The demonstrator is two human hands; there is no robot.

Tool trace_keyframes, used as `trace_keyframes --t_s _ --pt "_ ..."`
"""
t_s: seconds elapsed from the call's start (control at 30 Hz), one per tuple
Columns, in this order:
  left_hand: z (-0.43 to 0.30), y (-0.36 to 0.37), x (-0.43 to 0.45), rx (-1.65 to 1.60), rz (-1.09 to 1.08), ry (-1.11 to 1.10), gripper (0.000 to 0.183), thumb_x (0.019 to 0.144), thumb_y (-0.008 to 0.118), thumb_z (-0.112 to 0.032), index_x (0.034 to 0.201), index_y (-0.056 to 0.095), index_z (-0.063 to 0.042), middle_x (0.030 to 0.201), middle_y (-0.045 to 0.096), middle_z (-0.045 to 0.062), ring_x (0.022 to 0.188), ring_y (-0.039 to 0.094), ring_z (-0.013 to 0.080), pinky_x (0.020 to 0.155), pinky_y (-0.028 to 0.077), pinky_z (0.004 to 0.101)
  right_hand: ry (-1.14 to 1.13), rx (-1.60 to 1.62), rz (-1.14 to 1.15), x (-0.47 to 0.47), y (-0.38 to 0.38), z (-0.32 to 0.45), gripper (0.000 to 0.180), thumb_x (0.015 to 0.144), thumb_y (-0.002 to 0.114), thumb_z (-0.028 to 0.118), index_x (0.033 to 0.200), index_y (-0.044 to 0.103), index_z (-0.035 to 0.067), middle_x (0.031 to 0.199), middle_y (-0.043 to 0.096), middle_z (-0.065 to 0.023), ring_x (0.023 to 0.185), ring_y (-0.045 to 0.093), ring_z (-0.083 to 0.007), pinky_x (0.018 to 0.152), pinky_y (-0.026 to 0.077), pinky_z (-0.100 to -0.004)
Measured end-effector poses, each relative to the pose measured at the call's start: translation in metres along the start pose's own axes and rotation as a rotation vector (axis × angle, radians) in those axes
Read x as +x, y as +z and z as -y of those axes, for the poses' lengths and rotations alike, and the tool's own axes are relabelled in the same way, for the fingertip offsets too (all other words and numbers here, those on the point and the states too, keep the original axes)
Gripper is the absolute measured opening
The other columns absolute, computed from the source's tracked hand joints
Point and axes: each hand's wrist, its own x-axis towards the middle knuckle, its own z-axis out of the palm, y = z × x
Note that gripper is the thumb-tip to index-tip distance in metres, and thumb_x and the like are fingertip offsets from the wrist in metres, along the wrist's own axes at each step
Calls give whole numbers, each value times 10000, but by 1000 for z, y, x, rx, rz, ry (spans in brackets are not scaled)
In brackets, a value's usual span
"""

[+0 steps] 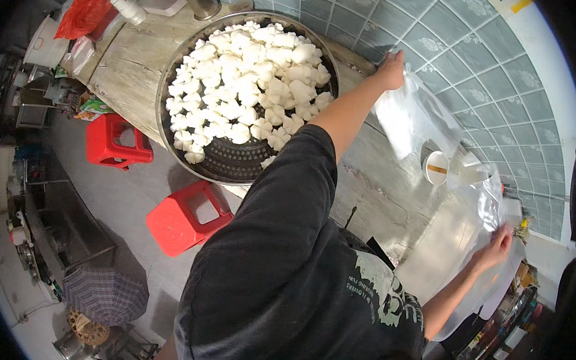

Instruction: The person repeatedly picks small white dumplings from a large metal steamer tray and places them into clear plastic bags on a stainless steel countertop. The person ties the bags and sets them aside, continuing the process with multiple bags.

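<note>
My left hand (391, 71) reaches out near the tiled wall and grips the top of a clear plastic bag (395, 120), which hangs over the wooden table. Off to the right, my right hand (494, 251) pinches clear plastic sheeting (490, 202), slightly blurred. Whether both pieces of plastic are one I cannot tell. Between the hands stands a round white container (436, 168) with a brown strip across it. Beside my left arm sits a large round metal steamer tray (230, 159), heaped with white flower-shaped buns (244, 78). My forearm and sleeve hide part of its right side.
Two red plastic stools (189, 218) stand on the floor beside the wooden table (126, 78). A metal cup of chopsticks (201, 0) and a red plastic bag (83, 11) sit at its far end. An open plaid umbrella (108, 292) lies lower left. Tiled wall (428, 35) borders the table.
</note>
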Motion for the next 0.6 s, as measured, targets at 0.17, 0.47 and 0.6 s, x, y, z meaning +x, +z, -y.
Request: trace_keyframes --t_s 0.17,0.47,0.6 --pt "-95 -19 -63 213 12 106 664 743 591 11 1365 363 -29 1431 243 285 1330 247 453 1103 245 482 110 24 79 -66 -13 64 64 880 623 77 823 626 48 717 513 58 633 426 -34 554 332 -185" --pt "-157 -38 -246 -554 583 394 465 767 699 -200 1178 565 -27 1086 617 187 1018 603 268 877 467 341 420 264 618 -155 96 126 144 824 659 24 719 577 80 672 502 90 609 416 -11 539 316 -181" --pt "-146 -80 -271 -301 799 -48 343 785 689 -275 1038 651 -47 924 669 152 859 651 207 785 499 308 553 489 674 -165 109 122 157 815 688 65 724 564 98 702 539 80 627 447 -14 557 340 -180"
